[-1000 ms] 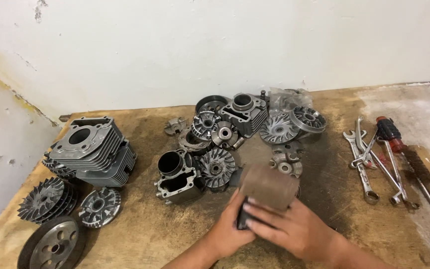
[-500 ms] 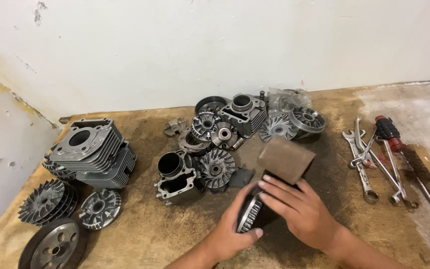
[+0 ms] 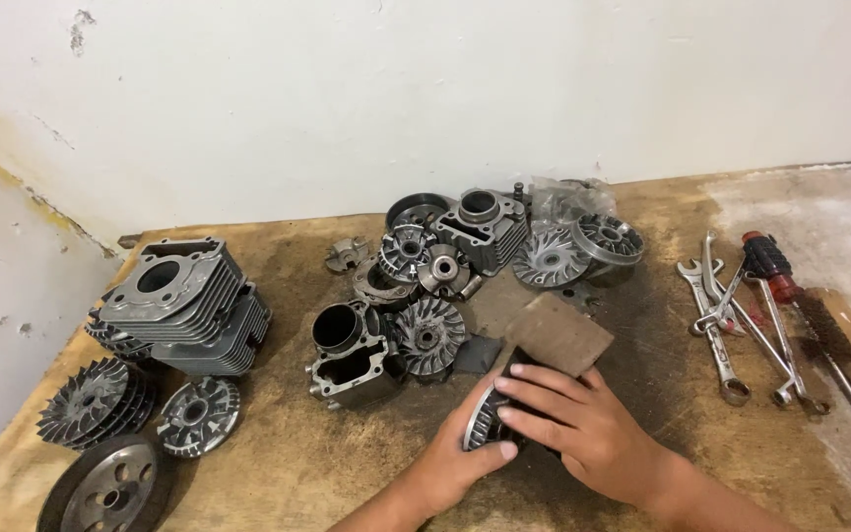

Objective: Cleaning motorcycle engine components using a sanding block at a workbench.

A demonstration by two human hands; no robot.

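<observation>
Wooden bench (image 3: 278, 473): both hands' fingers still pinching finned disc (image 3: 485, 419); brown pad (image 3: 556, 333) shifted right.

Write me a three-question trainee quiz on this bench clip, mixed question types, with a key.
1. True or false: the finned metal part lies untouched on the bench.
2. What lies on the wooden bench to the right of the hands? A) wrenches and a red-handled screwdriver B) a hammer C) a drill
3. Fill in: the brown sandpaper sheet sticks out from under the ___ hand.

Key
1. False: the left hand and the right hand both grip it.
2. A
3. right
</observation>
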